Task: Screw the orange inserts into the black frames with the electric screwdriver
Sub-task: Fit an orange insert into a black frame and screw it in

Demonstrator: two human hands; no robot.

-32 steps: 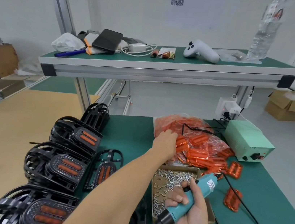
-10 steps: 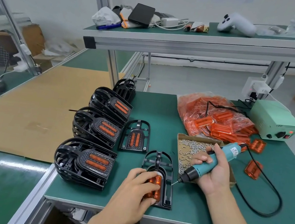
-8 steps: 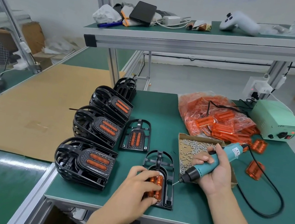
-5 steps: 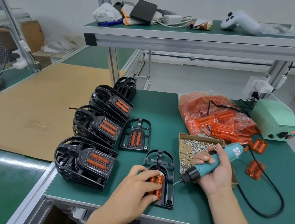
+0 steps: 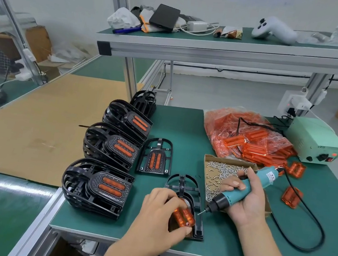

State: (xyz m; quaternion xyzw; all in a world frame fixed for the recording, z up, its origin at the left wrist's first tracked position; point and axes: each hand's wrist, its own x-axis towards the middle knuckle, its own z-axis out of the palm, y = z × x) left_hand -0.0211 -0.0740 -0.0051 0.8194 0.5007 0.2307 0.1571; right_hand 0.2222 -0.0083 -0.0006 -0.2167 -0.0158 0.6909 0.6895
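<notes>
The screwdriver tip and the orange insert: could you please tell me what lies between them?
In the head view, only the black frame's rim lies between the screwdriver tip and orange insert.

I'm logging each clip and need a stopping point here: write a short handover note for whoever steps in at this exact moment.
Left hand pinches an orange insert in the black frame at the bench's near edge.
Right hand grips the electric screwdriver; its bit hangs just right of the frame, not on it.
Done: three stacks of fitted frames on the left, one fitted frame lying flat.
Left: drive screws into this insert. Screws are in the cardboard tray, more inserts in the bag behind.
</notes>
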